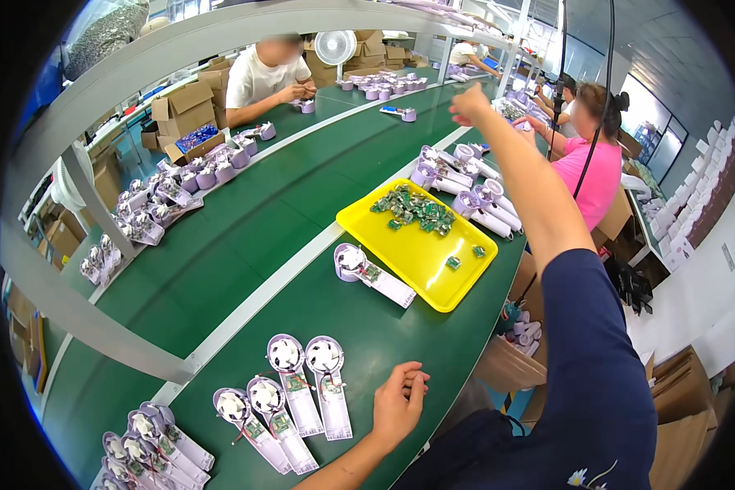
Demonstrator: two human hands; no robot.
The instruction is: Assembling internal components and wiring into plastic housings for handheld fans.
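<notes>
My right arm reaches far out over the workbench, and my right hand (470, 104) hangs above the green conveyor belt (302, 192). Its fingers droop, parted, with nothing visible in them. Near the bench's front edge, my left hand (398, 402) rests with loosely curled fingers, holding nothing I can see. Left of it lie several handheld-fan halves (325, 384) with white blades, green circuit boards and thin wires. Beyond it, a single lilac fan half (371, 273) lies against the yellow tray (354, 216). Small green circuit boards (416, 208) are heaped in that tray.
More fan halves (159, 449) are stacked at the near left. Fans with white handles (486, 208) lie beyond the tray. A lone fan piece (400, 113) sits on the belt. A grey frame post (114, 339) stands at left. Co-workers sit across and to the right.
</notes>
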